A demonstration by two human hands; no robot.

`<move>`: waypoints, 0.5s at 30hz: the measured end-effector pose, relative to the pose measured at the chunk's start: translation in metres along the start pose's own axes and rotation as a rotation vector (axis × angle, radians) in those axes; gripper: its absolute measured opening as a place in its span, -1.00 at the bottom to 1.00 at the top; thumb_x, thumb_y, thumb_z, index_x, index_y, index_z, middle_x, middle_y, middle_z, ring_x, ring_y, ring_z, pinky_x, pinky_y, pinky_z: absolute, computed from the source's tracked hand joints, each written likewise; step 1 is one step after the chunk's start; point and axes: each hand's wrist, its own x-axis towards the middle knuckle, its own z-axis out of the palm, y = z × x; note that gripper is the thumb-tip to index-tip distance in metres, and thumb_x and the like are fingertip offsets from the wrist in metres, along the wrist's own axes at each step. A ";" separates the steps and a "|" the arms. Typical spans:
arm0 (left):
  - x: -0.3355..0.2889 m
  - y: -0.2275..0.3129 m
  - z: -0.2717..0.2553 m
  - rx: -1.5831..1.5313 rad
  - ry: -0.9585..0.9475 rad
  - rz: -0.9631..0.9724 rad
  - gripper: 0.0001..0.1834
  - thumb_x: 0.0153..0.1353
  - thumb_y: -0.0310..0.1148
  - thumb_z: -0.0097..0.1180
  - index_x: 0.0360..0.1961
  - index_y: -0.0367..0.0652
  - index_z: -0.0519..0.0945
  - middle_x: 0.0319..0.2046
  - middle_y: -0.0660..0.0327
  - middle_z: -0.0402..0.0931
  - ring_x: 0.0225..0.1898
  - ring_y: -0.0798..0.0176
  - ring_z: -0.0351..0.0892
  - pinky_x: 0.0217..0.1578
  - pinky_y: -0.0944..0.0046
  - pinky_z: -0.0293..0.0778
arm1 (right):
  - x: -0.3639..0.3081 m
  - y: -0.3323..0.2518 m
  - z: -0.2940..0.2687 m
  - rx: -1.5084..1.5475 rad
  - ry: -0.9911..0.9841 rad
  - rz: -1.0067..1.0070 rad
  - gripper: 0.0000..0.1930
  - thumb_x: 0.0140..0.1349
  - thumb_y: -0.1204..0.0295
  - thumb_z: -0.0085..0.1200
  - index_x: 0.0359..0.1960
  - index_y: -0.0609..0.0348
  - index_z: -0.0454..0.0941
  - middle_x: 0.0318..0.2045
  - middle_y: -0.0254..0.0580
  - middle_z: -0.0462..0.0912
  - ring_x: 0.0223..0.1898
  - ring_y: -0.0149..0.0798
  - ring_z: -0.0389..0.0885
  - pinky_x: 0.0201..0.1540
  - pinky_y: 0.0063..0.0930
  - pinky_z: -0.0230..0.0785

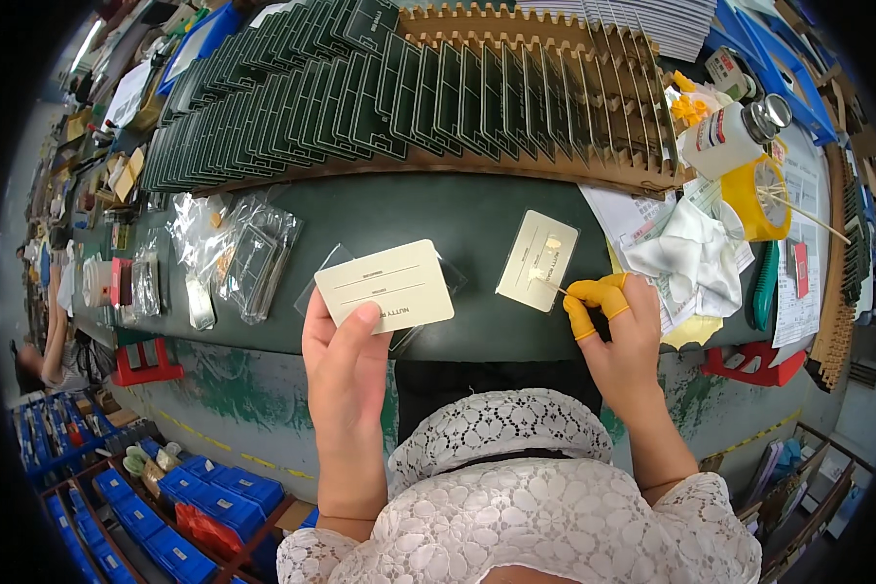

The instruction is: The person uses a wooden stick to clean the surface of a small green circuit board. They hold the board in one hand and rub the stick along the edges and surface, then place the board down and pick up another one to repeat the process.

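My left hand point(348, 365) is closed on a cream card point(387, 277) with rounded corners and printed lines, thumb on top. Under and behind that card, clear plastic sleeves point(450, 282) lie on the dark green tabletop. In my right hand point(625, 331), with yellow finger cots on some fingers, a thin wooden stick point(555, 286) is pinched. Its tip reaches over a second cream card point(537, 251), which lies in a clear sleeve at the middle right. Whether the tip touches the card I cannot tell.
Dark green cards point(360, 97) stand in slotted cardboard racks point(555, 173) along the back. Bagged pieces point(253, 263) lie at left. On the right are a white bottle point(720, 141), a yellow tape roll point(757, 200), a crumpled white cloth point(691, 251), papers and a green-handled tool point(764, 285).
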 end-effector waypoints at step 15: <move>-0.004 0.008 0.015 -0.032 -0.076 -0.086 -0.64 0.31 -0.50 0.16 0.11 -0.27 0.44 0.07 0.10 0.57 0.13 0.28 0.55 0.25 0.22 0.38 | -0.004 -0.003 -0.009 0.079 -0.077 0.155 -0.74 0.07 0.50 0.37 -0.18 0.19 0.63 -0.29 -0.14 0.51 -0.24 -0.02 0.45 -0.16 -0.20 0.27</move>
